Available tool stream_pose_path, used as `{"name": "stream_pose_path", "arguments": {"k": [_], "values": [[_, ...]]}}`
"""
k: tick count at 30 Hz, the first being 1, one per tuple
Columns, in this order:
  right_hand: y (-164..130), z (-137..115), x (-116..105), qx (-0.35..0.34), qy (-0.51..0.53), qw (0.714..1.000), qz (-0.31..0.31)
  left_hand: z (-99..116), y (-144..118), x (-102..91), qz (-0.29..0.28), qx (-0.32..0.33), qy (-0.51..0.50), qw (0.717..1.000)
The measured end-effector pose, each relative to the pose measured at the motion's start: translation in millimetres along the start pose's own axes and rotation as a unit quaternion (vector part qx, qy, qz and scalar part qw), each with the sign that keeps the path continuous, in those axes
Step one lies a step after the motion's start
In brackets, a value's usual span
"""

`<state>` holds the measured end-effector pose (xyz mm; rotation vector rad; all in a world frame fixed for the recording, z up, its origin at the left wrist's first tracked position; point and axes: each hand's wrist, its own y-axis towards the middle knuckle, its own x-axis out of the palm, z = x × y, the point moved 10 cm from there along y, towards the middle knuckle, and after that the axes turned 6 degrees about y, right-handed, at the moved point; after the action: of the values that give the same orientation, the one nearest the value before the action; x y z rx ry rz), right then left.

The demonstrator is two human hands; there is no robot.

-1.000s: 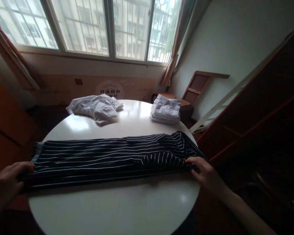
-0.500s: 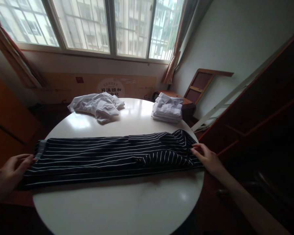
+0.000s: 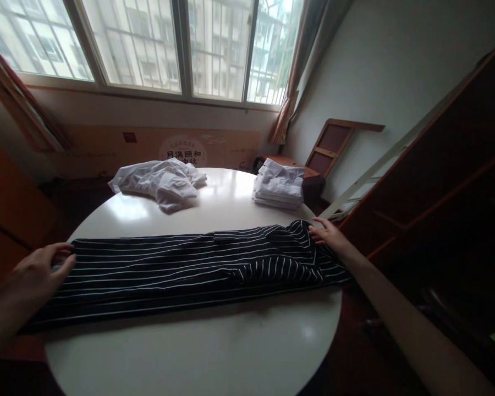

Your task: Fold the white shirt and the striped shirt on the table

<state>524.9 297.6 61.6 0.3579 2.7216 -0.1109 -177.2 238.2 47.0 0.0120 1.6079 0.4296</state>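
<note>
Both arms reach forward and spread wide apart, one to each side of the view. The left hand (image 3: 39,269) comes in from the lower left corner, palm down, wrist low, its fingers (image 3: 64,254) loosely extended and slightly curled, pointing toward the right. The right hand (image 3: 328,235) sits farther forward at the end of a long, nearly straight bare forearm that runs in from the lower right corner. It also lies palm down, fingers (image 3: 318,223) stretched out and fanned toward the left.

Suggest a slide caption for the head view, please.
Both hands, left hand and right hand, rest on a striped garment across a round table.
</note>
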Motion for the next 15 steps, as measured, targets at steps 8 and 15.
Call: {"name": "stream_pose_path", "arguments": {"k": [8, 15], "values": [[42, -18, 31, -0.037, -0.122, 0.987, -0.1, 46, 27, 9.5, -0.056, 0.053, 0.028, 0.997], [55, -3, 8, -0.005, -0.267, 0.963, 0.033, 45, 15, -9.3, -0.025, 0.003, 0.07, 0.997]]}}
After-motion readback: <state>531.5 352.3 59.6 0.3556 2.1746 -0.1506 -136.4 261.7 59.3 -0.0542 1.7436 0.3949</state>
